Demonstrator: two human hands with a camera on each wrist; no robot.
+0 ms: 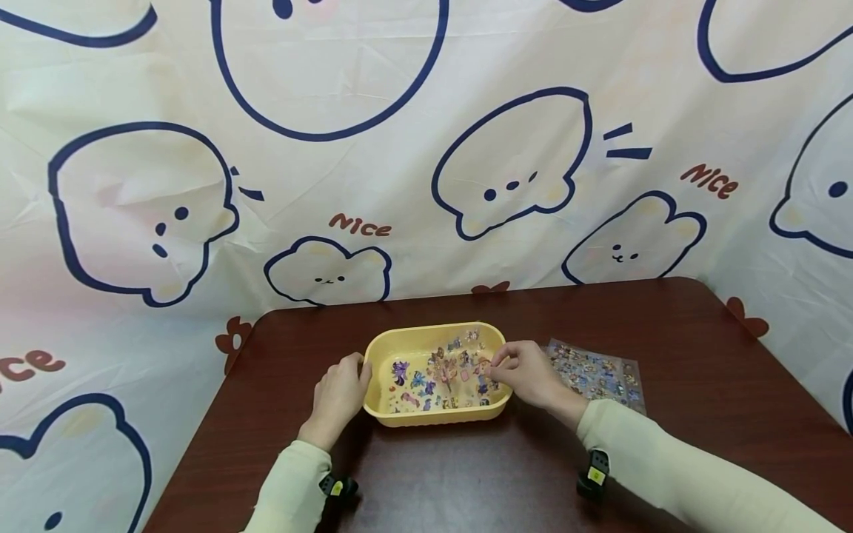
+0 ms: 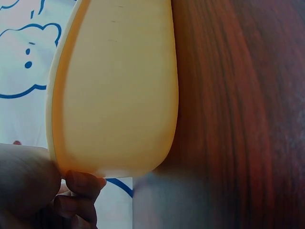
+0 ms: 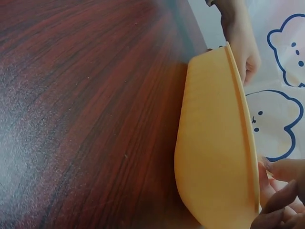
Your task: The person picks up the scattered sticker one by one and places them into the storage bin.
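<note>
A yellow plastic basin (image 1: pixel 440 419) sits on the table, with many small colourful cartoon stickers (image 1: pixel 426 381) spread inside it. At the basin's left end, my left hand (image 1: pixel 338 394) grips the rim; in the left wrist view its fingers (image 2: pixel 81 183) curl at the basin's corner. My right hand (image 1: pixel 529 374) is over the right end, its thumb and forefinger together at a small sticker among the others. In the right wrist view, the fingertips (image 3: pixel 265 164) show just past the rim, and the basin wall partly hides what they pinch.
Right of the basin, partly behind the right forearm, lies a clear bag or sheet (image 1: pixel 600 374) full of similar stickers. The dark reddish wooden table (image 1: pixel 453 481) meets a printed cloth backdrop (image 1: pixel 413 185) at its back and sides.
</note>
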